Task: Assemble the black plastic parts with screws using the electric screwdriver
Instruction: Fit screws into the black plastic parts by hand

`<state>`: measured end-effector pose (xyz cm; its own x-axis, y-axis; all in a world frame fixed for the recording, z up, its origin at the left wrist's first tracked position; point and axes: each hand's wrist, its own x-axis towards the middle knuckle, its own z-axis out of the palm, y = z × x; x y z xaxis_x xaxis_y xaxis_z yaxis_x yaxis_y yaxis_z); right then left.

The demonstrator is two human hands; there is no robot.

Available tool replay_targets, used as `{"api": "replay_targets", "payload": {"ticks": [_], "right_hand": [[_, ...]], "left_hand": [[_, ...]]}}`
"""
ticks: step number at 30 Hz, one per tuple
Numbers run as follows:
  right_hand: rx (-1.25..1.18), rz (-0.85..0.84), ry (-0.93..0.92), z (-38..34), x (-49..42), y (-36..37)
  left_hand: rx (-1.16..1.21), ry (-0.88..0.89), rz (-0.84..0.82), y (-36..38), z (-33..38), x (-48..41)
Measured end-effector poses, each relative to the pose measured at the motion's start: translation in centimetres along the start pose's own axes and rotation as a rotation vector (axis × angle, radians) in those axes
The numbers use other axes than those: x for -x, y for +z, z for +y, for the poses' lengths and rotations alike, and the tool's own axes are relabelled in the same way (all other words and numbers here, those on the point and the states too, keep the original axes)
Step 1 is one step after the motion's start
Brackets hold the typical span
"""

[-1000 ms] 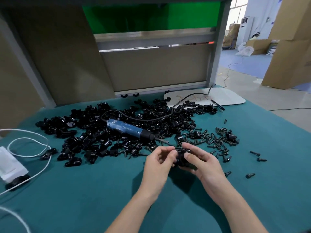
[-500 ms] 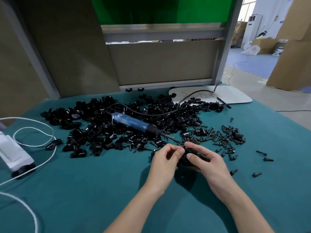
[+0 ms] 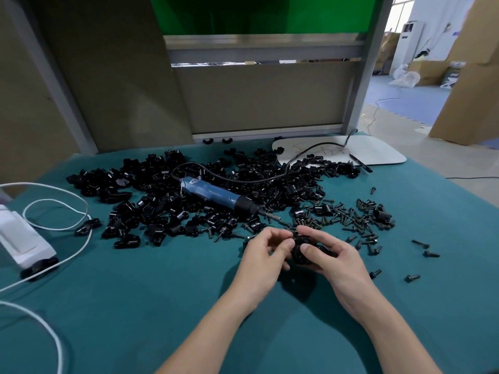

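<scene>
Fingers [image 3: 280,234] of the left hand [image 3: 266,255] curl inward, with thumb and forefinger tips meeting at the left edge of a black plastic part [image 3: 301,242]. Whether they pinch a screw against it cannot be told, since the spot is small and dark. The right hand [image 3: 337,260] grips the same part from the right, its thumb laid across the near face and its other fingers wrapped over the far side. The part sits between the two hands, just above the teal table cover [image 3: 135,306], near the middle of the table and slightly to the right.

Just beyond the hands lies the electric screwdriver [image 3: 216,195], blue-bodied with a black nose, resting on its side on top of a wide pile of black plastic parts [image 3: 151,211]. Its bit points right and toward the hands. A black cord [image 3: 243,180] runs from its far-left end, loops over the pile and leads off to the far right across a white board [image 3: 378,152] at the table's far edge.

To the right of the screwdriver's tip a loose scatter of dark screws [image 3: 359,220] spreads over the cover, with a few single screws lying farther right and near the right wrist. At the left edge sits a white device [image 3: 21,238] with a white cable [image 3: 54,209] looped beside it. A large cardboard box [image 3: 469,90] stands on the floor at the far right.
</scene>
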<state>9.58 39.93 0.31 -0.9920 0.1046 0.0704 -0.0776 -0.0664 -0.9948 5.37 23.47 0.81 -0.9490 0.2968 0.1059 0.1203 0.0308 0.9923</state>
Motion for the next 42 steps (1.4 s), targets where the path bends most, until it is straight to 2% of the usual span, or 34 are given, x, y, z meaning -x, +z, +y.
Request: {"api": "replay_targets", "payload": {"ticks": [5, 8, 17, 21, 24, 35, 39, 42], "right_hand": [[0.033, 0.006, 0.001, 0.08, -0.04, 0.04], [0.053, 0.012, -0.01, 0.17, -0.07, 0.06], [0.022, -0.008, -0.017, 0.1, -0.01, -0.03], [0.025, 0.001, -0.014, 0.03, 0.07, 0.04], [0.055, 0.014, -0.009, -0.05, 0.12, 0.13], [0.008, -0.004, -0.011, -0.05, 0.2, -0.05], [0.01, 0.009, -0.019, 0.1, -0.01, 0.05], [0.042, -0.001, -0.026, 0.22, -0.03, 0.02]], "left_hand": [[0.119, -0.041, -0.035, 0.1, 0.12, 0.02], [0.018, -0.079, -0.015, 0.06, 0.05, 0.05], [0.071, 0.029, -0.022, -0.14, -0.26, -0.1], [0.164, -0.046, -0.014, 0.01, 0.26, -0.05], [0.067, -0.097, 0.0, 0.1, 0.33, 0.11], [0.043, 0.044, 0.019, -0.14, -0.04, 0.11], [0.128, -0.026, 0.024, 0.14, 0.39, 0.27], [0.031, -0.084, -0.029, -0.17, 0.31, 0.29]]}}
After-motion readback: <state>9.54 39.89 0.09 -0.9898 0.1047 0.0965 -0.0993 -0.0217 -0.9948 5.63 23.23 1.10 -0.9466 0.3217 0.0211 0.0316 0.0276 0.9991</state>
